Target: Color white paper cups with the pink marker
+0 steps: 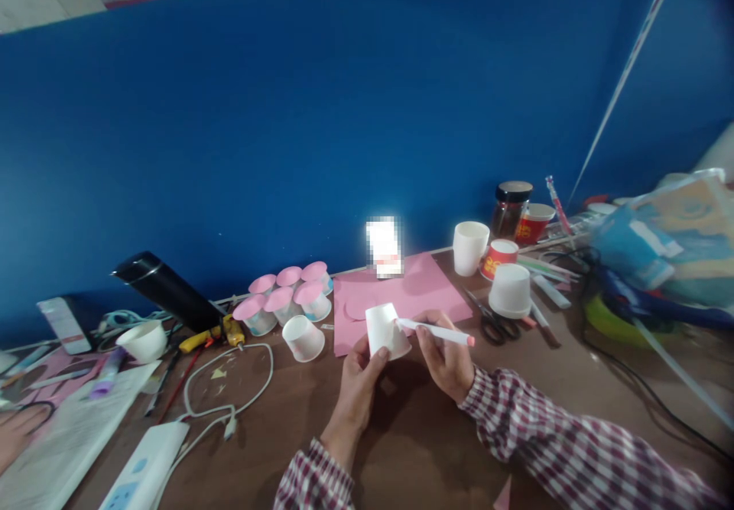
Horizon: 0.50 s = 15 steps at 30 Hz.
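A white paper cup point(383, 329) is gripped at its lower part by my left hand point(359, 380), with the thumb on the near side. My right hand point(447, 357) holds a white marker point(439, 332) with a pink end, and its tip meets the cup's right side. Behind the cup lies a pink sheet point(413, 296) on the brown table. To the left another white cup point(303, 338) is tilted on the table, beside several cups topped with pink discs point(282, 300).
Scissors point(492, 328) and an upturned white cup point(510, 291) lie to the right, near a jar point(510, 210) and red cups point(500, 258). On the left are a black bottle point(172, 292), a cable point(229, 351) and a power strip point(146, 468). Another person's hand point(20, 433) rests at far left.
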Tool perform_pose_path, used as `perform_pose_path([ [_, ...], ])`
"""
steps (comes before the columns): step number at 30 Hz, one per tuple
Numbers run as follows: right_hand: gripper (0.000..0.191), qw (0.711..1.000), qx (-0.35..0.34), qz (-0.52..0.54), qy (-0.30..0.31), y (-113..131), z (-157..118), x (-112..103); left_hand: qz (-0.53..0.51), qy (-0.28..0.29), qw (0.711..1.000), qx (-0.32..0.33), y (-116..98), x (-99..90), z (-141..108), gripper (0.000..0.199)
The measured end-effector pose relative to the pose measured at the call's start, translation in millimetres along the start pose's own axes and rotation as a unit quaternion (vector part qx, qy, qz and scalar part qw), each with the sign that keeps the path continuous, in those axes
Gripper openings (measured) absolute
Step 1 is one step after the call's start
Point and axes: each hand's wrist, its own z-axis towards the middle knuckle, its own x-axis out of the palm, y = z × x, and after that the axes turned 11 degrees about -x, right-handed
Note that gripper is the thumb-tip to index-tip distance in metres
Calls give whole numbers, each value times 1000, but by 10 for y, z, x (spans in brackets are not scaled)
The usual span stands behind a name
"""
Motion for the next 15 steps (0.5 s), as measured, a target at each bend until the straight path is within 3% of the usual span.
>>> perform_pose_path([
  [8,11,1000,5,14,-2,-27,-36,12,-20,-12,1000,0,-9,16,-2,45],
  [15,10,998,-49,-32,20,45,-49,-1,-28,16,999,7,-85,84,-12,41],
])
